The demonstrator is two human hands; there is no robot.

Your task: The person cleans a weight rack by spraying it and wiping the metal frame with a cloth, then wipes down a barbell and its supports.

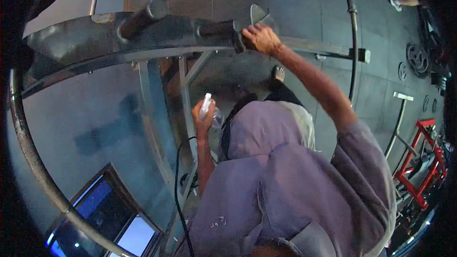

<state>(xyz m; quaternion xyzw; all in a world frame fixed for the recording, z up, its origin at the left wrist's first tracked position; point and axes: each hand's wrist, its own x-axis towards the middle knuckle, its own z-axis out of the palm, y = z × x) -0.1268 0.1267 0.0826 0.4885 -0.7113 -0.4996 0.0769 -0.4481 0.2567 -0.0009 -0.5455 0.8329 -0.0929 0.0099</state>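
My left hand (203, 116) is wrapped round a clear spray bottle with a white top (206, 103), held low beside my torso. Farther forward, my right hand (262, 39) is closed at the end of a dark round handle (219, 29) on the machine's frame. A pale, cup-like piece (258, 15) shows just beyond those fingers; whether the hand holds it or something else is too unclear to tell. The dark, curved machine beam (81, 38) runs from the left towards this hand, with a thick peg (143, 17) standing out from it.
Metal uprights (152, 123) and a curved pipe (40, 171) stand at the left. A black cable (177, 185) hangs near my left arm. A screen (107, 209) is at the lower left. Red gym equipment (414, 162) and weight plates (418, 60) are at the right. Another person's foot (396, 4) shows at upper right.
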